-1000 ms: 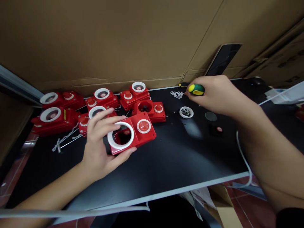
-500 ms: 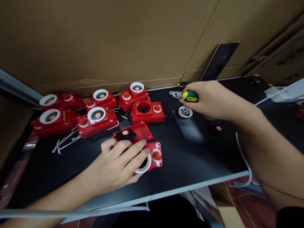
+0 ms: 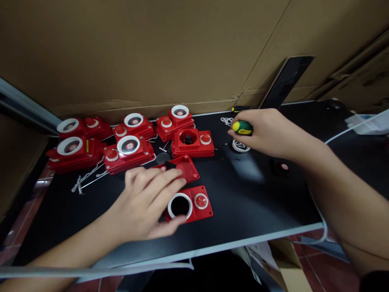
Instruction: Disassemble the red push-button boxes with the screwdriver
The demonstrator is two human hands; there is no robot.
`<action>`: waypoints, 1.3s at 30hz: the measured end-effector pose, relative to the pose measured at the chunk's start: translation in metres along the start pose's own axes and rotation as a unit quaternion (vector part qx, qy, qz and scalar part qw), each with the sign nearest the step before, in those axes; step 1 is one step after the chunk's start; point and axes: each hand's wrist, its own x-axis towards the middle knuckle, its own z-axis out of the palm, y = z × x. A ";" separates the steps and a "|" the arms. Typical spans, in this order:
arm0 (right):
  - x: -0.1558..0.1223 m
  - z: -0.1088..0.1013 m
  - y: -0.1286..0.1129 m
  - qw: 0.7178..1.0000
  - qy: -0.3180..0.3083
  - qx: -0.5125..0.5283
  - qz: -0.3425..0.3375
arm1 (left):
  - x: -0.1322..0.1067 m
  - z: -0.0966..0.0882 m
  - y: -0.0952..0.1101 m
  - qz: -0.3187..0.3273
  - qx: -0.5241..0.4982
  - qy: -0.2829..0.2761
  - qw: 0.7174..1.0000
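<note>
My left hand (image 3: pixel 148 202) is open, its thumb and fingers parted around the left end of a red cover (image 3: pixel 194 211). The cover has a white ring (image 3: pixel 169 206) about a dark round opening, and a red dome (image 3: pixel 201 201). I cannot tell whether the fingertips touch it. Just behind, an upturned red cover (image 3: pixel 189 169) holds a black part, half hidden by the fingers. My right hand (image 3: pixel 264 132) is closed around the green and yellow handle of a screwdriver (image 3: pixel 244 127); its shaft is hidden. Below it sits a small white dish (image 3: pixel 241 147) of screws.
Several red boxes with white rings (image 3: pixel 129 145) stand at the back left; one open box (image 3: pixel 193 142) shows a black part inside. A hammer-like metal tool (image 3: pixel 91 181) lies left. A second screwdriver (image 3: pixel 240 109) lies by the cardboard wall. A white cable (image 3: pixel 316 202) crosses the right side.
My left hand has spread its thumb and drawn back to the left, uncovering the white ring. My right hand stays over the dish with the screwdriver. The view has shifted slightly.
</note>
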 end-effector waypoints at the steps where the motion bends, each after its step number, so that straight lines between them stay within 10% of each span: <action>1: 0.000 0.001 -0.002 1.000 0.011 0.009 -0.006 | 0.001 0.000 -0.004 -0.030 0.000 0.004 1.000; 8: 0.000 0.012 -0.017 0.997 0.049 0.036 -0.049 | 0.006 0.001 -0.024 -0.171 -0.040 -0.014 0.984; 22: -0.004 0.009 -0.030 0.995 0.095 0.040 -0.016 | 0.009 0.001 -0.022 -0.160 -0.098 0.052 0.981; 30: -0.052 0.039 -0.117 0.921 0.225 0.012 -0.319 | 0.009 -0.007 -0.002 -0.074 -0.161 0.116 0.977; 39: -0.049 0.039 -0.118 0.911 0.206 0.096 -0.345 | 0.003 -0.001 -0.001 -0.043 -0.225 0.067 0.971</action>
